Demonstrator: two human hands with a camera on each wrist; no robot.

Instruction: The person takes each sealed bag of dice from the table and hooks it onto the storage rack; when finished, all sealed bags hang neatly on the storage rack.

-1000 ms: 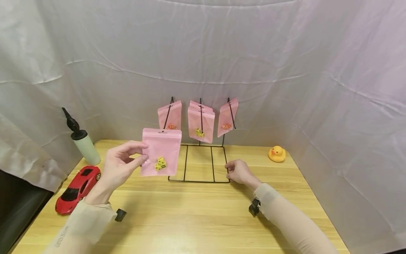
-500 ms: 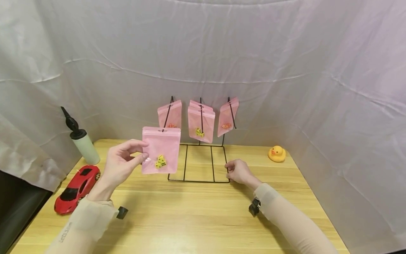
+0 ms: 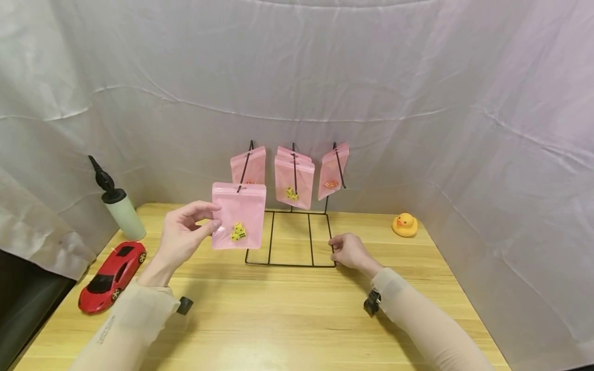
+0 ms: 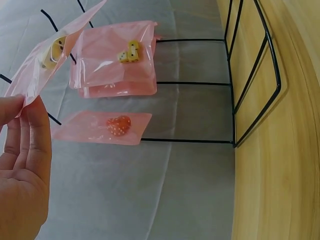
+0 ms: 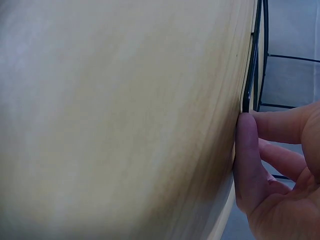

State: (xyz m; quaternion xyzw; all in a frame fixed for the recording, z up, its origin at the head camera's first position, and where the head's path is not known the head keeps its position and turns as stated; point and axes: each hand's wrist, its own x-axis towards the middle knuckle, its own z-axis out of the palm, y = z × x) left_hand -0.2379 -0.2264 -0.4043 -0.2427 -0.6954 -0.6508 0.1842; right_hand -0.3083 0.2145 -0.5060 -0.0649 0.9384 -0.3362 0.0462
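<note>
My left hand pinches the side edge of a pink zip bag between thumb and fingers. Yellow dice show inside it. In the head view the tip of the black wire rack's left prong overlaps the bag's top at the hang hole. Behind it hangs a pink bag with orange-red dice. The middle prong carries pink bags, the front one with yellow dice; another bag hangs on the right prong. My right hand pinches the front right corner of the rack's base.
A red toy car and a pale green hand pump with a black top are at the left of the wooden table. At the back right sits a yellow rubber duck. Grey cloth hangs around the table.
My left hand has raised the bag slightly and moved it a little to the right and toward the rack. My right hand stays on the base.
</note>
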